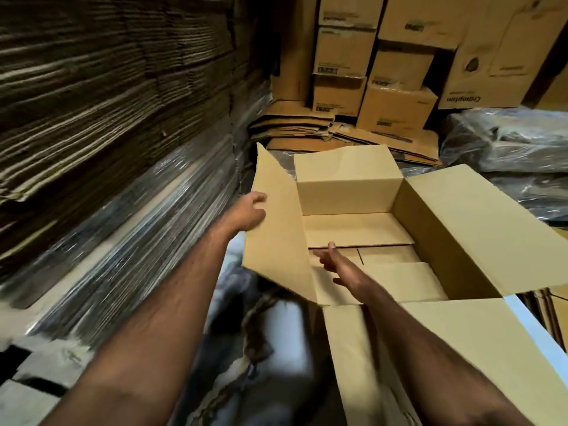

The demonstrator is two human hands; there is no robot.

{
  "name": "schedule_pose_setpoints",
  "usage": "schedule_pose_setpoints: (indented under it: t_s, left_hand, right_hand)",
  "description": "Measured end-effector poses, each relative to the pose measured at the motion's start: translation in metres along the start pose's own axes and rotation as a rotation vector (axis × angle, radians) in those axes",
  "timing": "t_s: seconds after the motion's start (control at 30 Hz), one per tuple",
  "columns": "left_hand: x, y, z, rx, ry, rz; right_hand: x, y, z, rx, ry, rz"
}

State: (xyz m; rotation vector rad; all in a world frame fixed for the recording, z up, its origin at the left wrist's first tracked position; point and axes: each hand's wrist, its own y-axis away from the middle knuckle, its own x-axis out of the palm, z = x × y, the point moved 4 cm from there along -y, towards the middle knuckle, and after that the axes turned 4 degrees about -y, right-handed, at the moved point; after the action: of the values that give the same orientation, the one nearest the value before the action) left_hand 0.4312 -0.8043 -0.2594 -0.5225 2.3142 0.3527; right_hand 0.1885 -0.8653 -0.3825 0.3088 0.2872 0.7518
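Stacked flat cardboard sheets (107,118) wall the nine o'clock side, and at centre the open tan cardboard box (347,182) stands formed, left hand (250,212) gripping its ten o'clock side flap (276,241), right hand (333,262) straight-fingered on the inner bottom flaps (356,230), top not yet closed.

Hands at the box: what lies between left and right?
The left flap of the box, in the head view: the left hand holds its outer edge, the right hand reaches inside.
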Motion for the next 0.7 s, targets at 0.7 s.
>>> schedule_pose_setpoints:
  t_s: [0.7]
  left_hand:
    - [0.190, 0.000, 0.007, -0.583, 0.052, 0.304]
  right_hand:
    - [-0.069, 0.042, -0.037, -0.046, 0.896, -0.273]
